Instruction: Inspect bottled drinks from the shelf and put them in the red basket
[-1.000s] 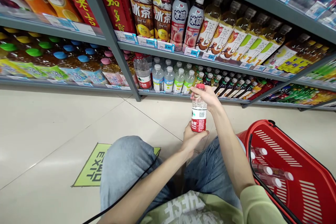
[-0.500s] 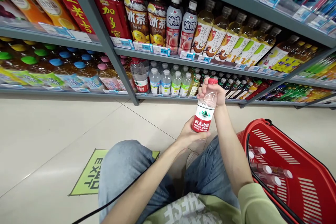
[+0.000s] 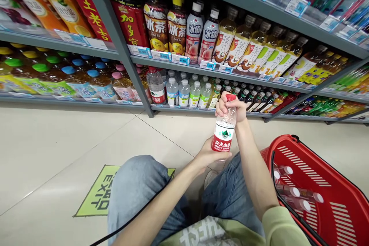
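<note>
The left hand (image 3: 209,154) clasped the base, the right hand (image 3: 238,108) the neck, of a "NONGFU SPRING" bottle (image 3: 224,133). Floor (image 3: 173,130) separated knees (image 3: 138,180) from shelf edge (image 3: 184,108).

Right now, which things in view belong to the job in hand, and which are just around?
In the job:
Clear plastic bottle with red cap and red-and-white label
Left hand, round its lower part
Right hand, at its neck
Probably the red slotted plastic basket, though no hand touches it

Just around:
Yellow-capped brown iced-tea bottles on grey shelving
Yellow-green EXIT floor sign
</note>
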`<state>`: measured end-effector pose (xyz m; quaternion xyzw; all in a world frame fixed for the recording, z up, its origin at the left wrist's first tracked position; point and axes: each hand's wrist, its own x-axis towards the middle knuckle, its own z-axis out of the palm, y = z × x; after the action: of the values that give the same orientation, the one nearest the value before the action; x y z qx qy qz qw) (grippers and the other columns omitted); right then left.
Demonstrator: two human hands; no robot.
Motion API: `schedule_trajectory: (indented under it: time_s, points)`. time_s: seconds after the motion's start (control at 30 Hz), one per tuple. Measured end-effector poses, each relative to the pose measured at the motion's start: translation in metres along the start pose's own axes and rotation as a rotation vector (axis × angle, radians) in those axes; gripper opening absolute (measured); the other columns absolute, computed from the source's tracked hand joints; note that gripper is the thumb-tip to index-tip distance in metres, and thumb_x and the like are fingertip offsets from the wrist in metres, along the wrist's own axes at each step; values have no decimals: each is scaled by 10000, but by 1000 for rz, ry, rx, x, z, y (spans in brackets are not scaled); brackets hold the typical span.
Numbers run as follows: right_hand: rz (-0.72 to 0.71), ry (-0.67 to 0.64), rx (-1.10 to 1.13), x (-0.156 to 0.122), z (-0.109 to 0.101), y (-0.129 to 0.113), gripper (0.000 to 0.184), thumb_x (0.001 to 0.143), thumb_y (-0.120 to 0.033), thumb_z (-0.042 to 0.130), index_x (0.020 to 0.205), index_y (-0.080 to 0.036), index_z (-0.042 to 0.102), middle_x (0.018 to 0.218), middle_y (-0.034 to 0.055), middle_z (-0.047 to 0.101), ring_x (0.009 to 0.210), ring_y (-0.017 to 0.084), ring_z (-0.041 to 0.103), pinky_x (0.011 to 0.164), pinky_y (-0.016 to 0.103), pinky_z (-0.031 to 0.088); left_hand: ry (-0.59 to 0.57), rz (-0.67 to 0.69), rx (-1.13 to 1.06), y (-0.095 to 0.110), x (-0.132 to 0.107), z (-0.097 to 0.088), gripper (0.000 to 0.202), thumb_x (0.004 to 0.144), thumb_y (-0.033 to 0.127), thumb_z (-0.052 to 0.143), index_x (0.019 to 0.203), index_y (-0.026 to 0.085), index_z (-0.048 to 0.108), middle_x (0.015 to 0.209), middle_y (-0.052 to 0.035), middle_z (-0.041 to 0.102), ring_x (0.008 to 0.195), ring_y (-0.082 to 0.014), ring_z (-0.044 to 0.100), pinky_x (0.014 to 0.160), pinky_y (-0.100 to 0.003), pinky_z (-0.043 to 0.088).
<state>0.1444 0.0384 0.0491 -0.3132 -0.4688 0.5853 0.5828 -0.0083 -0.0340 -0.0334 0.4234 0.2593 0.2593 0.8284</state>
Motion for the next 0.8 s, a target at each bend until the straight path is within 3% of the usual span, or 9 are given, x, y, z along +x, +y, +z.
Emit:
schedule_trajectory:
  time_s: [0.17,0.3,0.43,0.53,0.7,0.8]
  points:
    - [-21,-1,56,1,3,4,138,657,-234,638,755,-225,542,522,-35,544,499,169,529,540,323,514,88,106,31,2,-6,9,364,607,195,831,897,162,613,777,-20,666,664,-153,579,608,-267,453]
    - [-119,164,51,5,11,5,201,698,-307,695,863,-220,620,661,-3,642,664,201,634,605,318,528,338,331,285,11,-17,19,313,625,143,750,873,184,563,723,13,628,602,-126,528,529,-223,391]
    - [-117,292,-272,-1,24,1,322,831,-445,691,1061,-227,636,940,49,716,825,222,678,708,329,543,453,414,322,24,-23,21,289,679,201,696,915,196,529,699,14,643,591,-141,558,552,-233,431]
    - [-157,209,-534,-14,32,2,421,840,-480,687,1170,-231,612,1114,80,703,992,252,672,865,359,534,558,467,348,28,-20,16,381,684,245,683,1031,188,535,790,-30,703,671,-187,625,661,-275,493]
    - [-48,54,-740,-33,38,11,879,633,-349,866,1409,-245,467,1327,115,625,1187,313,613,1014,435,492,676,492,440,26,-5,1,500,704,294,641,1176,187,518,968,-89,733,849,-266,702,773,-329,538]
    - [0,40,-670,-37,32,16,850,636,-323,860,1391,-228,482,1363,126,604,1231,313,594,1071,459,455,692,535,573,24,4,-6,526,717,287,616,1222,172,527,1080,-121,706,991,-286,697,847,-338,551]
